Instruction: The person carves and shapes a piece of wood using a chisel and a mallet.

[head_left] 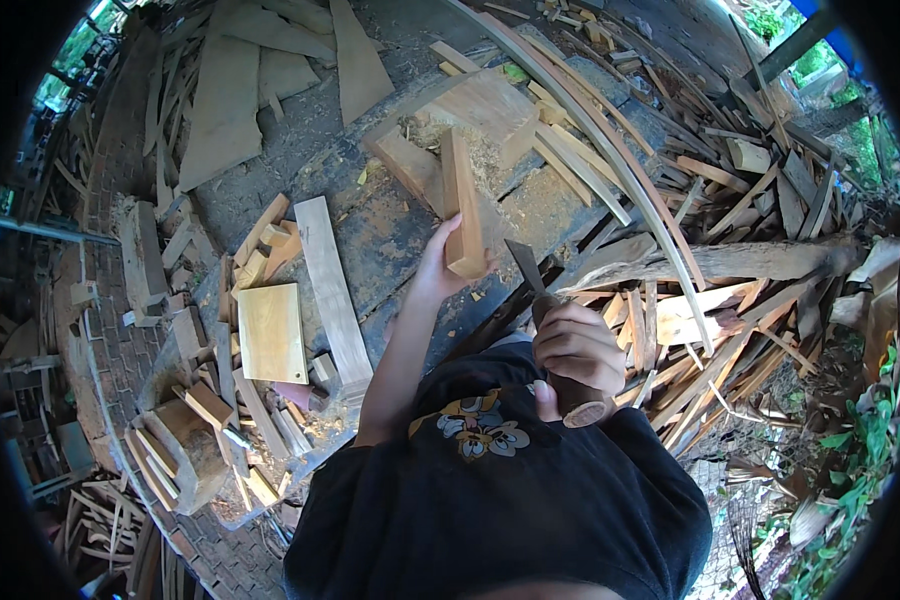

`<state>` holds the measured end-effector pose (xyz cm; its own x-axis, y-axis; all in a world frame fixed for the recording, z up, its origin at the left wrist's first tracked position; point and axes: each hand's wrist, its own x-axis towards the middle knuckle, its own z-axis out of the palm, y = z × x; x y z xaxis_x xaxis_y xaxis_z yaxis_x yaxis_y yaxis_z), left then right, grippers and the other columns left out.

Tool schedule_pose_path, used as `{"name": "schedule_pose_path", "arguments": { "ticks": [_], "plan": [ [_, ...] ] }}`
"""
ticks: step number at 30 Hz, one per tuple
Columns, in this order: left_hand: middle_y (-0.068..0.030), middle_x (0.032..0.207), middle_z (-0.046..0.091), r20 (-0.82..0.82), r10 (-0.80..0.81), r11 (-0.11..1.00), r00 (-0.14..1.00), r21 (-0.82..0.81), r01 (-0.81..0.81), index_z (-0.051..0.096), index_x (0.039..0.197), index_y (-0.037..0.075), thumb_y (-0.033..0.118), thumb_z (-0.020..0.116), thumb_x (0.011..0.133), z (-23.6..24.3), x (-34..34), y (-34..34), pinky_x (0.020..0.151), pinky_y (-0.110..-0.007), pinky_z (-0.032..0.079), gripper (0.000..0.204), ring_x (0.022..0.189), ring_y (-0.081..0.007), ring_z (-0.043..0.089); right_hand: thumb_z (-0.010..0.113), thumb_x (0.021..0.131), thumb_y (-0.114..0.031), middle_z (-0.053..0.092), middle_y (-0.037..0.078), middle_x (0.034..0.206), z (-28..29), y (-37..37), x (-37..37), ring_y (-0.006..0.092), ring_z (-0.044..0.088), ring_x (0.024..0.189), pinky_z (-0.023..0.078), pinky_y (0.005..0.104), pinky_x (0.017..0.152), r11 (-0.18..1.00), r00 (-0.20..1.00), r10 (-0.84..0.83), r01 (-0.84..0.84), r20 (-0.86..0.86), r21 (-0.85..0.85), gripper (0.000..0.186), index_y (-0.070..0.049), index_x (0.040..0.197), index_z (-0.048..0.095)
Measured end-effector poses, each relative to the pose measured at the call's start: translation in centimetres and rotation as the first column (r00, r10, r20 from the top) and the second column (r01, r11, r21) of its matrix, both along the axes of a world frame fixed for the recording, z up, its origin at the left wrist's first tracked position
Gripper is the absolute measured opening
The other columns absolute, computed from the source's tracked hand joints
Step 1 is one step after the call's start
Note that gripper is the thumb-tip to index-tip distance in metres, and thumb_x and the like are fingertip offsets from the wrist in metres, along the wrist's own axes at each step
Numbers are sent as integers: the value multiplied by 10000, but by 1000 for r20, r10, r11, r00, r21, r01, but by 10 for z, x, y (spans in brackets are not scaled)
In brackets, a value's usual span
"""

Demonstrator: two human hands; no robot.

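My left hand (446, 262) is closed round the near end of a squared wooden block (458, 180). The block tilts away from me, with its far end by a chunky wooden work block (485, 105) strewn with chips. In my right hand (580, 348), fingers wrapped round the thick wooden handle, is a knife (526, 268). Its dark blade points up and away, to the right of the wooden block and apart from it. Whether the block's far end touches the work block cannot be made out.
On the dark worktable (345, 215) lie a long grey plank (332, 290), a pale square board (271, 333) and offcuts. A long curved strip (610, 150) arches across the right side. Scrap wood (740, 330) is heaped at the right, and large flat boards (225, 100) lie far left.
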<state>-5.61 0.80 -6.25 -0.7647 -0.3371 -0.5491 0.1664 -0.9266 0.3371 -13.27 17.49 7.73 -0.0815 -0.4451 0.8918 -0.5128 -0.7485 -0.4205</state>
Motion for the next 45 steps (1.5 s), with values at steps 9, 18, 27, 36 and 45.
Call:
{"name": "schedule_pose_path", "arguments": {
  "ticks": [9,18,27,36,45],
  "plan": [
    [-73,671,542,-64,-9,982,998,-191,-4,537,1009,12,511,417,871,-39,-10,-1,500,-315,418,532,559,-146,529,605,665,-107,513,113,541,18,-8,-7,233,512,446,449,364,481,997,998,52,-53,-33,-47,247,19,803,444],
    [-76,593,465,-175,194,972,965,168,-165,547,829,10,565,409,843,-61,-29,6,487,-278,376,572,485,-170,428,609,619,-90,496,124,495,16,-22,23,231,502,400,474,363,466,936,948,318,-315,-5,-155,184,23,616,464],
    [-77,566,444,-202,171,939,964,331,-97,542,803,-1,549,391,852,-59,-26,5,475,-281,366,572,487,-176,424,571,609,-49,499,111,570,6,-32,20,242,497,458,480,401,545,943,941,334,-334,-48,8,134,22,661,470],
    [-70,612,482,-109,180,948,978,283,-143,528,795,22,553,417,832,-63,-31,6,485,-304,367,544,528,-174,456,550,686,-34,432,82,567,10,-24,24,229,459,453,436,363,491,966,964,257,-257,-59,10,160,-16,572,439],
    [-48,591,476,-182,186,962,966,232,-141,524,773,47,545,383,843,-67,-33,5,494,-293,362,522,499,-173,445,518,663,-25,416,78,555,6,-28,30,231,453,449,392,340,442,966,965,255,-257,-58,-38,145,-14,556,420]
  ]
}}
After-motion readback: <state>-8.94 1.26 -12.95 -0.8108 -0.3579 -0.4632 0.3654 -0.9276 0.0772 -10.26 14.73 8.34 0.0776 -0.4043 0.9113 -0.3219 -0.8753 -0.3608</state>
